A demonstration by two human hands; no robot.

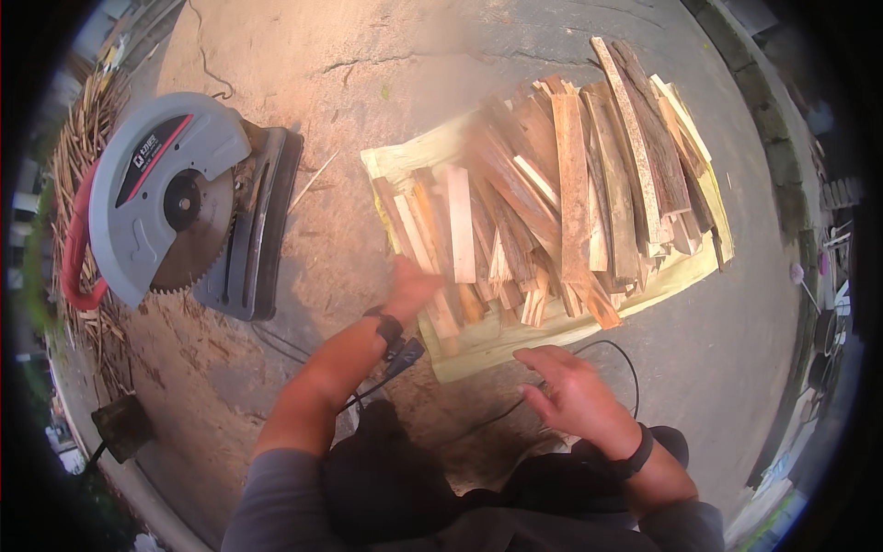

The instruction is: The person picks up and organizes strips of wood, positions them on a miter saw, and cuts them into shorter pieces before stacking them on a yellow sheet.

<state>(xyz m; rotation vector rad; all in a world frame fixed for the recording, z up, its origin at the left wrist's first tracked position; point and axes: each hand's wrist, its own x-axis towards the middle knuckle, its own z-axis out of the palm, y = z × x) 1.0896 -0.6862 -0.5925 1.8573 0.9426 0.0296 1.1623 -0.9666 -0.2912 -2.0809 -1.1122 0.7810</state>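
Note:
My left hand (414, 287) is at the left edge of the wood pile, over or against a narrow wooden slat (423, 241). Its fingers are blurred, so whether they grip the slat cannot be made out. My right hand (575, 396) hovers just in front of the near edge of a pale yellow sheet (501, 361), fingers stretched and thumb apart, holding nothing. Sawn wood strips (572, 175) lie heaped on that sheet, some with rough bark, others pale and freshly cut. A short pale board (461, 224) rests near my left hand.
A grey chop saw (152, 207) with a toothed round blade and red handle stands at the left. Behind it is a heap of thin sticks (85, 138). A black cable (635, 368) loops near my right hand. Sawdust (303, 101) covers the concrete.

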